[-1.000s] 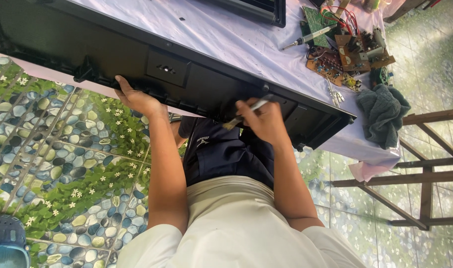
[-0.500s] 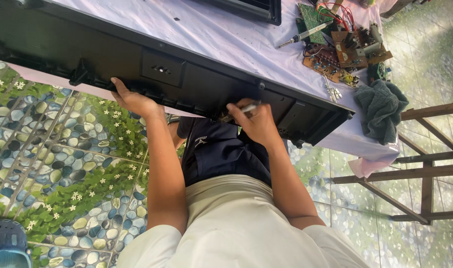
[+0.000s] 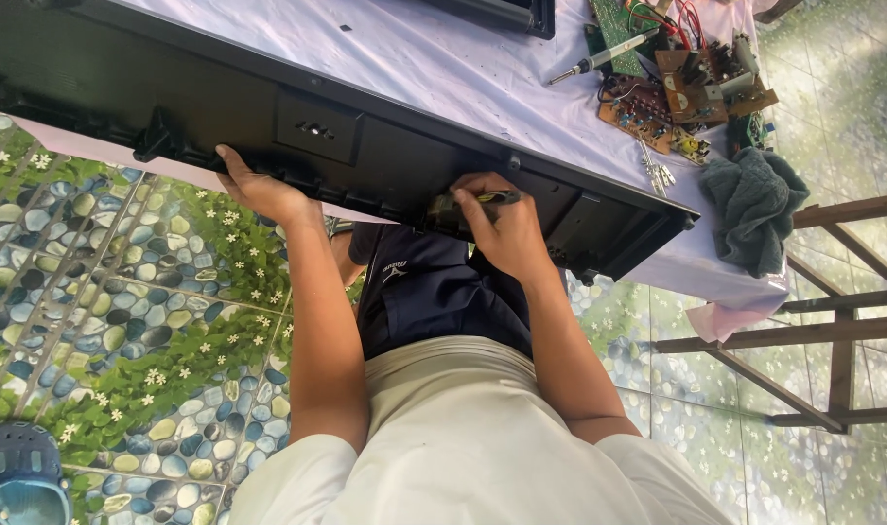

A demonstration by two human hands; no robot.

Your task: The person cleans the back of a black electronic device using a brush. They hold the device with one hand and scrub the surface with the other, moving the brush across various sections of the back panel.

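A long black panel housing (image 3: 268, 107) lies across the cloth-covered table (image 3: 434, 58), its near edge over my lap. My left hand (image 3: 259, 190) grips that lower edge from beneath, fingers curled onto the rim. My right hand (image 3: 502, 228) is closed around a screwdriver (image 3: 472, 202) with a dark and yellow handle, held flat against the housing near its right end. The tip is hidden by my fingers.
Several bare circuit boards with wires (image 3: 681, 92) and a second screwdriver (image 3: 599, 58) lie at the table's far right. A dark green cloth (image 3: 754, 204) hangs off the corner. Wooden frame rails (image 3: 832, 321) stand to the right. A blue shoe (image 3: 16, 476) rests on the pebble-patterned floor.
The view has shifted. My right hand has turned the screwdriver from pointing up at the panel to lying flat along its edge. My left hand stays on the lower rim.
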